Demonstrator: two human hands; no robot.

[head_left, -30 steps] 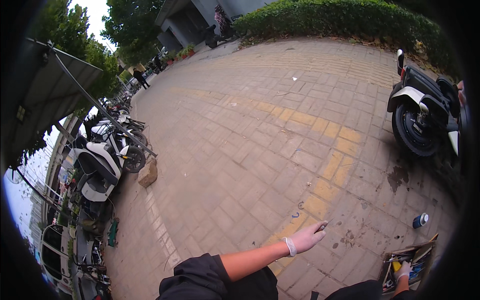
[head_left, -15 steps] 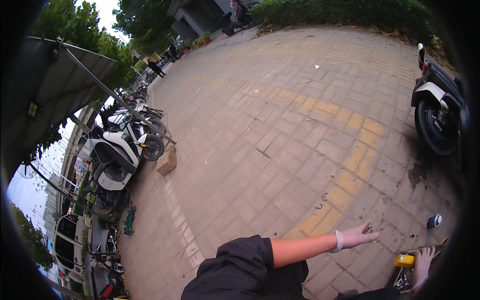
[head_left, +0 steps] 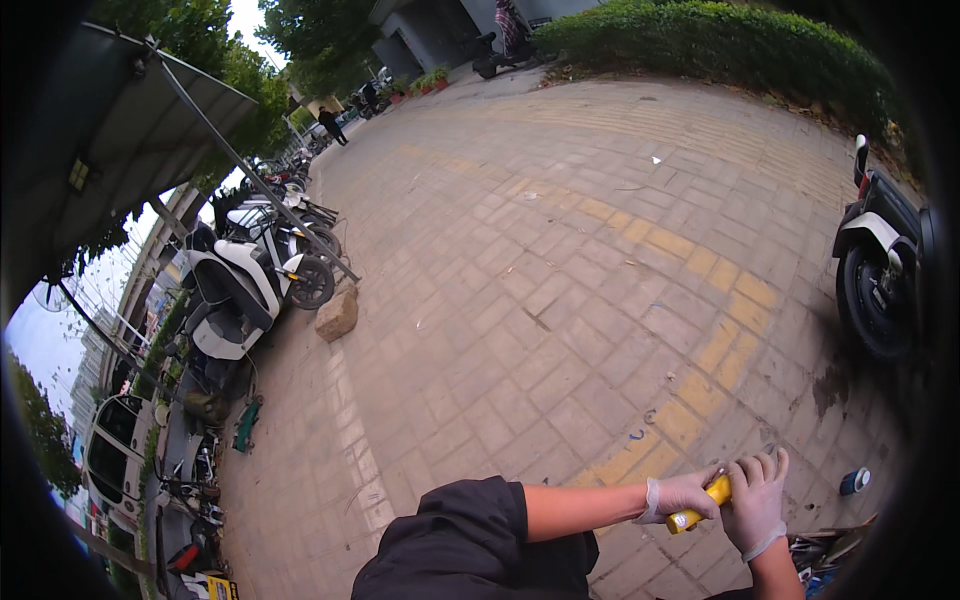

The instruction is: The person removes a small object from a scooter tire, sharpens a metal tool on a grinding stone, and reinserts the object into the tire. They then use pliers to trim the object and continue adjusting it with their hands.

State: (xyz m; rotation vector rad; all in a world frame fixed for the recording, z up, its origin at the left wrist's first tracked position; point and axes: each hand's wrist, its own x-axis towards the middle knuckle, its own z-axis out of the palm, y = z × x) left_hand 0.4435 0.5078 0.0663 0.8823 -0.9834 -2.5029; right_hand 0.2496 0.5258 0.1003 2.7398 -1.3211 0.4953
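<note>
Both my hands wear thin whitish gloves and meet at the lower right. Between them is a yellow tube-shaped thing (head_left: 688, 520) with a pale round end, lying tilted; its exact kind is not clear. My left hand (head_left: 688, 497) comes from the left and is closed around it. My right hand (head_left: 757, 503) grips the upper end, its fingertips pointing up and partly hiding it. A small blue can (head_left: 854, 482) with a white top lies on its side to the right. Below it, beside my right wrist, is a cluttered heap of tools (head_left: 822, 553), partly cut off.
Brick paving (head_left: 480, 380) with a yellow painted line (head_left: 700, 395) stretches ahead. A parked scooter (head_left: 880, 270) stands at the right. White scooters (head_left: 235, 290) and a stone block (head_left: 337, 314) line the left under a canopy (head_left: 140, 120). A person (head_left: 331, 125) stands far off.
My right hand has risen from the tools with the yellow tube-shaped thing and met my left hand. My left hand has closed on it. The view has shifted slightly.
</note>
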